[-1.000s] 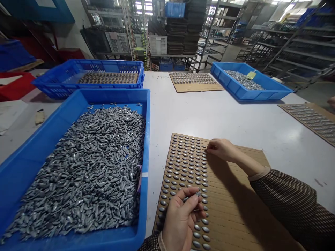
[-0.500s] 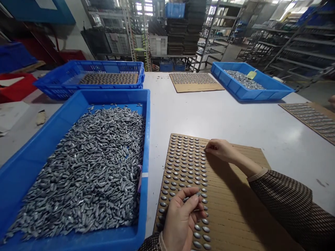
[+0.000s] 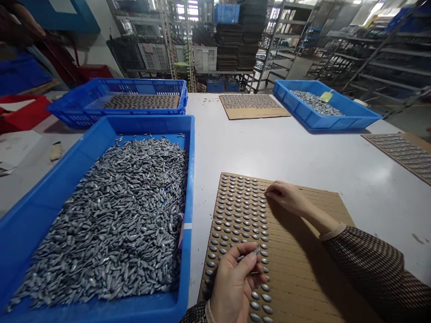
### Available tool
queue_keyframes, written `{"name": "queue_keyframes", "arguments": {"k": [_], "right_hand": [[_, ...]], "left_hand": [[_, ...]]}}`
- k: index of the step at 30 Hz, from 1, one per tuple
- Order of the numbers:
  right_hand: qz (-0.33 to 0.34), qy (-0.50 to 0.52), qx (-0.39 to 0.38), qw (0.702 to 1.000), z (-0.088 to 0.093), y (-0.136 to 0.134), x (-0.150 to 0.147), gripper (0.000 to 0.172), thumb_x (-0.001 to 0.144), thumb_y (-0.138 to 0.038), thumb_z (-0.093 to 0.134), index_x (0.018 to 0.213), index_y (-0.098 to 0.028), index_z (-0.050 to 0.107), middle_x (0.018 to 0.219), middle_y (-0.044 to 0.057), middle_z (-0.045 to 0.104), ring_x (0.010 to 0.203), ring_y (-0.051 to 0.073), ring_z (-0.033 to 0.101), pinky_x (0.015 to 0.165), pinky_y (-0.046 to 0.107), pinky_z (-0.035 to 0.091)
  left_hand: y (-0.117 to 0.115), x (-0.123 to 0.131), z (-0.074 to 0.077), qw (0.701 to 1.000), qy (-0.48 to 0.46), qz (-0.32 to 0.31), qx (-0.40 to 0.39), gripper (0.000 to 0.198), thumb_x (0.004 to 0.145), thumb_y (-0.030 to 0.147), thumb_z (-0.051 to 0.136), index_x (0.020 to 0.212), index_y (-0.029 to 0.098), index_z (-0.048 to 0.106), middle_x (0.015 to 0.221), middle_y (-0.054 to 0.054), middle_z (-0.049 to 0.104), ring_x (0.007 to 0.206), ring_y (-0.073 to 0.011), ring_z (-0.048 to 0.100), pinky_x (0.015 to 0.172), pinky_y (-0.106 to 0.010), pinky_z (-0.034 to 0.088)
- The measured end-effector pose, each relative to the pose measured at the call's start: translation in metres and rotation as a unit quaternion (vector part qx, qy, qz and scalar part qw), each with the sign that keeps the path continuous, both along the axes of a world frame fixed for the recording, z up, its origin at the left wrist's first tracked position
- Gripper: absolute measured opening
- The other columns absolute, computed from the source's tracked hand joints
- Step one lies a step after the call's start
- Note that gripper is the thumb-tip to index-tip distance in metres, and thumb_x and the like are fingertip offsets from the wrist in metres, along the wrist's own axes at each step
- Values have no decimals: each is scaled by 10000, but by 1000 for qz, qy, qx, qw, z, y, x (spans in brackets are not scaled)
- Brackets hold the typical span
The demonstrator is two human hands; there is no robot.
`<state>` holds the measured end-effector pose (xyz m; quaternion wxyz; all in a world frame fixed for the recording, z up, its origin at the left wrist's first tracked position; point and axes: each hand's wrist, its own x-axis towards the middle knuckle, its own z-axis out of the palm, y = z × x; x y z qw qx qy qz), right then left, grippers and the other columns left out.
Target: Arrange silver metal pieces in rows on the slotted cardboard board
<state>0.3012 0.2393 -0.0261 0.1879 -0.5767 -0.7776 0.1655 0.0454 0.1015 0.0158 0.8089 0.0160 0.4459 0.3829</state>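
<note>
The left hand (image 3: 235, 277) curls over the nearest of four cardboard sheets (image 3: 289, 273), pinching one grey piece (image 3: 256, 251); the right hand (image 3: 286, 196) reaches across it, fingertips bunched beside the laid pieces (image 3: 237, 208), whether gripping I cannot tell; two blue trays (image 3: 191, 184) of loose pieces (image 3: 124, 220) stand left of and beyond the hands

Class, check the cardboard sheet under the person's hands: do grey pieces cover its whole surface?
No, the grey pieces fill only the left side of the cardboard sheet, and its right side shows bare cardboard.
</note>
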Motion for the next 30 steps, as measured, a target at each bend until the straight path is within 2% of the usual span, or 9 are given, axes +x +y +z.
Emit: {"name": "queue_keyframes", "arguments": {"k": [11,30], "right_hand": [[5,17,27,999,0,-3,0,166,911,-307,517,878,-210,648,870,65,677,773,196,623,702,333,504],[-22,-42,66,997,-10,-8,-12,164,920,-296,497,889,-223,641,899,62,662,815,210,605,752,350,487]], "left_hand": [[0,-2,-12,999,-31,-7,9,321,659,208,810,920,119,647,739,-45,656,597,-106,575,572,-244,493],[0,1,-10,1000,-10,2,-6,365,601,224,846,899,122,660,705,-36,651,586,-106,569,540,-235,484]]}}
